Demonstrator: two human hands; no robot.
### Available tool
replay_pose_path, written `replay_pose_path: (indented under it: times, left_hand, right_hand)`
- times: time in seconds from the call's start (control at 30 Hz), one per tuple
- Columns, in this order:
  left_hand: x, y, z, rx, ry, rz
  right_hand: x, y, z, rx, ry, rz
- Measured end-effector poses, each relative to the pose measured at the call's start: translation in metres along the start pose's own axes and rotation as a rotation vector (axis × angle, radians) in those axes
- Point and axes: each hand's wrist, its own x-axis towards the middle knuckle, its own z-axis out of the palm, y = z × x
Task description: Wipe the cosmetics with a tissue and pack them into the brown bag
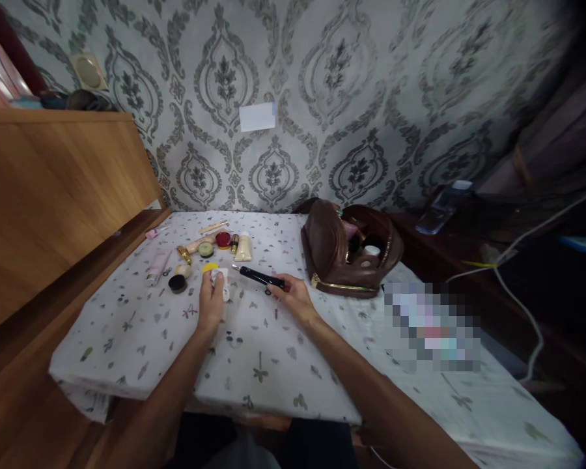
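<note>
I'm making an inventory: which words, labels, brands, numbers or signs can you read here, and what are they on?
No text is readable.
Black pen-like tool, right hand: any marking too small.
White item, left hand: any print too blurred.
Cream tube and pale pink tube: too small.
White card on the wall: nothing legible.
Pixelated patch: hidden.

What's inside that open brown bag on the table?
In the brown bag, a round white lid and a pink thing show near the opening. Whatever lies deeper is covered by these and the bag itself.
</note>
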Motion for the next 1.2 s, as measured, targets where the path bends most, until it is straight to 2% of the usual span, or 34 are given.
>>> replay_pose_path:
  times: [0.13,0.27,0.37,0.53,0.67,0.73,0.83,1.0,1.1,1.2]
  left_hand:
    - [0.001,0.002,0.000,0.006,-0.042,0.064]
    - [0.001,-0.002,0.001,-0.013,-0.205,0.093]
    - [0.004,-0.004,-0.001,0.004,-0.268,0.078]
    - [0.010,-0.007,-0.005,-0.018,-0.245,0.022]
    - [0.010,-0.008,-0.004,-0.041,-0.256,-0.017]
    - [0.008,-0.005,-0.004,-0.043,-0.308,-0.034]
    - [0.004,0.003,-0.007,-0.095,-0.454,-0.050]
    - [-0.004,0.019,-0.013,-0.216,-0.612,-0.024]
    - [-0.006,0.024,-0.015,-0.156,-0.623,0.073]
    - [-0.006,0.022,-0.014,-0.105,-0.604,0.114]
  right_hand:
    - [-0.003,-0.009,-0.006,0.135,-0.151,0.030]
    - [-0.006,-0.015,-0.010,0.130,-0.304,0.027]
    - [-0.006,-0.015,-0.012,0.076,-0.311,-0.064]
    - [-0.008,-0.016,-0.014,-0.114,-0.282,-0.214]
    - [-0.014,-0.023,-0.012,-0.262,-0.265,-0.265]
    - [-0.016,-0.027,-0.011,-0.288,-0.309,-0.234]
    - [-0.014,-0.030,-0.015,-0.227,-0.381,-0.133]
    - [-0.008,-0.030,-0.027,-0.023,-0.384,0.089]
    - [-0.006,-0.029,-0.030,0.068,-0.406,0.167]
    - [-0.006,-0.026,-0.029,0.097,-0.407,0.189]
